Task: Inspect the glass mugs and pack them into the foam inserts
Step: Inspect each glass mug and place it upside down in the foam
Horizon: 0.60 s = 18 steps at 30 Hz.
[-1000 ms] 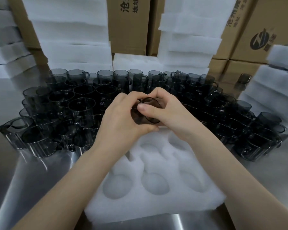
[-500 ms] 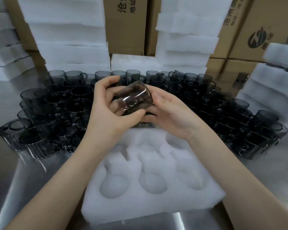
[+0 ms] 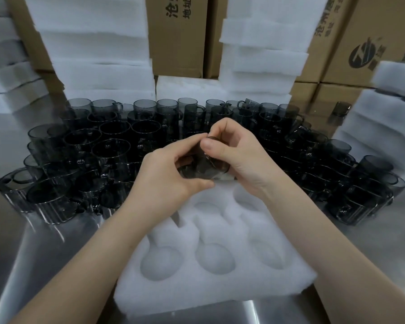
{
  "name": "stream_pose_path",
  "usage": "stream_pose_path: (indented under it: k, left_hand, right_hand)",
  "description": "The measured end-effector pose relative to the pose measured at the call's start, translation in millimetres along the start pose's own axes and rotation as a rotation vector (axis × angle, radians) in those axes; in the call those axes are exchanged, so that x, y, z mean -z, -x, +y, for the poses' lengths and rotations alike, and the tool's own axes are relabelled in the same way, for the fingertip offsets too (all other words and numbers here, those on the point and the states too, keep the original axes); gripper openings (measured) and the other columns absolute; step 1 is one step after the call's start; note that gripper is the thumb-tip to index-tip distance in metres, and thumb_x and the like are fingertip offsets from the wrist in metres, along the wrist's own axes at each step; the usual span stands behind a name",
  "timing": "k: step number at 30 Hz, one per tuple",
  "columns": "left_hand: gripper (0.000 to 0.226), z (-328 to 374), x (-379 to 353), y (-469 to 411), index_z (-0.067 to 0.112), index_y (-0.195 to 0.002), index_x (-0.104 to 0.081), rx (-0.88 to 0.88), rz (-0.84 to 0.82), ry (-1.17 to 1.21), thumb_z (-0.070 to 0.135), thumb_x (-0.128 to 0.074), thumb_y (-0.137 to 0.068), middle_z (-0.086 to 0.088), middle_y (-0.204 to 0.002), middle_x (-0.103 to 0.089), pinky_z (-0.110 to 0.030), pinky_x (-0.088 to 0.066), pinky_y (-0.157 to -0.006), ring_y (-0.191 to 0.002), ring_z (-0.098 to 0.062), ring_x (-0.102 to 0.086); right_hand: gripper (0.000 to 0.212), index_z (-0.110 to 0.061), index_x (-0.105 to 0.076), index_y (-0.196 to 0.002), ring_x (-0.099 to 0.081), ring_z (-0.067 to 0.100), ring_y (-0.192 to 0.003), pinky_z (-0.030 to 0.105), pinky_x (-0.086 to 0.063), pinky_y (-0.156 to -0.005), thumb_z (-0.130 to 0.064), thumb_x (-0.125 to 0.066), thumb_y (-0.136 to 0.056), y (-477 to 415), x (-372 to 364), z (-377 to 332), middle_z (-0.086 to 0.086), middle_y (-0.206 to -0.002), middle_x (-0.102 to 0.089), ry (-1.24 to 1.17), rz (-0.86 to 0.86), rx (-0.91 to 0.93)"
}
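Note:
Both hands hold one smoky glass mug (image 3: 202, 166) tilted on its side above the far edge of the white foam insert (image 3: 211, 251). My left hand (image 3: 164, 181) grips it from below and the left, thumb under its base. My right hand (image 3: 234, 155) pinches its rim from the right, thumb on top. The insert lies on the steel table (image 3: 21, 249) in front of me, its round pockets holding nothing. Several more dark glass mugs (image 3: 108, 150) stand packed together behind it, and the mugs on the right (image 3: 351, 183) reach to the table's far side.
Stacks of white foam sheets (image 3: 96, 47) rise behind the mugs, with more foam stacks (image 3: 262, 59) at the back right and a pile of foam (image 3: 388, 118) at the right edge. Brown cardboard boxes (image 3: 178, 33) stand behind them.
The mug has come down from chest height toward the insert and has been turned. My right hand moved from under it to pinching its rim.

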<state>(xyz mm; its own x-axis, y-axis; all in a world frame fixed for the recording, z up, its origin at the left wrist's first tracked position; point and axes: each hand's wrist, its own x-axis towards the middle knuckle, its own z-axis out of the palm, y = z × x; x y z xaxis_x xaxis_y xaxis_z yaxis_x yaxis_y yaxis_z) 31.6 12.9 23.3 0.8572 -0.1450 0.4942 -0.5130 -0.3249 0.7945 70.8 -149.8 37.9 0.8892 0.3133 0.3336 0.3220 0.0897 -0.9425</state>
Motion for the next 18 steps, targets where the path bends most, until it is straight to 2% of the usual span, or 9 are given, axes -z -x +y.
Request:
stream_pose_path:
  k: [2, 5, 7, 9, 11, 13, 15, 18]
  left_hand:
    - [0.078, 0.7, -0.4, -0.1, 0.049, -0.120, -0.058, -0.003, 0.008, 0.012, 0.008, -0.089, -0.062, 0.020, -0.114, -0.069, -0.030, -0.049, -0.101, -0.109, 0.002, -0.063]
    - [0.076, 0.5, 0.2, -0.9, 0.029, -0.129, -0.061, -0.002, -0.017, 0.122, 0.000, -0.087, -0.064, 0.012, -0.118, -0.069, -0.032, -0.048, -0.103, -0.113, -0.004, -0.063]
    - [0.071, -0.5, 0.7, -1.6, 0.022, -0.126, -0.062, -0.003, 0.001, 0.226, -0.002, -0.085, -0.063, 0.011, -0.117, -0.070, -0.027, -0.048, -0.100, -0.113, -0.005, -0.063]
    - [0.061, -1.7, 1.6, -2.6, 0.024, -0.118, -0.062, -0.005, 0.041, 0.329, 0.001, -0.079, -0.064, 0.015, -0.111, -0.071, -0.019, -0.049, -0.093, -0.109, -0.005, -0.065]
    - [0.056, -3.2, 2.4, -3.4, 0.023, -0.117, -0.062, 0.006, 0.080, 0.387, 0.003, -0.075, -0.066, 0.012, -0.108, -0.072, -0.020, -0.050, -0.092, -0.107, -0.009, -0.067]
    - [0.055, -4.0, 2.9, -3.5, 0.023, -0.117, -0.062, 0.006, 0.085, 0.369, 0.004, -0.075, -0.067, 0.011, -0.107, -0.072, -0.024, -0.051, -0.093, -0.107, -0.011, -0.067]
    - [0.054, -3.6, 2.5, -2.7, 0.025, -0.117, -0.063, -0.002, 0.061, 0.300, 0.007, -0.076, -0.067, 0.011, -0.107, -0.072, -0.027, -0.052, -0.094, -0.105, -0.011, -0.067]
    - [0.057, -3.2, 1.8, -1.0, 0.033, -0.115, -0.063, -0.010, 0.046, 0.166, 0.015, -0.078, -0.064, 0.011, -0.109, -0.071, -0.037, -0.051, -0.099, -0.107, -0.009, -0.067]
  right_hand:
    - [0.016, -0.023, -0.060, -0.072, -0.057, 0.007, -0.062, 0.020, -0.047, -0.053, -0.026, -0.073, -0.079, -0.3, -0.9, -1.4, -0.006, -0.068, -0.060, -0.013, 0.041, -0.009]
    - [0.015, -0.021, -0.066, -0.075, -0.062, 0.010, -0.064, 0.023, -0.050, -0.054, -0.027, -0.065, -0.088, -1.7, 1.7, -1.8, -0.002, -0.071, -0.066, -0.152, 0.036, -0.064]
    - [0.017, -0.011, -0.069, -0.095, -0.064, 0.018, -0.078, 0.028, -0.053, -0.064, -0.022, -0.057, -0.091, -3.0, 3.5, -2.1, 0.006, -0.086, -0.069, -0.242, -0.004, -0.099]
    - [0.035, -0.002, -0.061, -0.119, -0.060, 0.024, -0.096, 0.030, -0.051, -0.076, -0.017, -0.052, -0.089, -2.6, 4.5, -3.8, 0.015, -0.107, -0.065, -0.336, -0.090, -0.114]
    - [0.045, 0.000, -0.053, -0.131, -0.060, 0.019, -0.097, 0.024, -0.050, -0.075, -0.012, -0.051, -0.088, -0.5, 5.0, -7.2, 0.015, -0.117, -0.061, -0.389, -0.187, -0.113]
    - [0.043, -0.003, -0.054, -0.129, -0.061, 0.016, -0.096, 0.022, -0.049, -0.075, -0.008, -0.057, -0.087, 0.1, 5.8, -7.9, 0.012, -0.117, -0.062, -0.366, -0.221, -0.108]
    - [0.038, -0.006, -0.059, -0.119, -0.060, 0.021, -0.095, 0.028, -0.048, -0.077, -0.004, -0.060, -0.081, 0.0, 5.1, -6.2, 0.013, -0.110, -0.063, -0.309, -0.187, -0.113]
    - [0.028, -0.008, -0.061, -0.102, -0.062, 0.023, -0.080, 0.032, -0.050, -0.068, -0.005, -0.069, -0.075, 0.3, 0.9, -5.5, 0.013, -0.095, -0.064, -0.200, -0.116, -0.114]
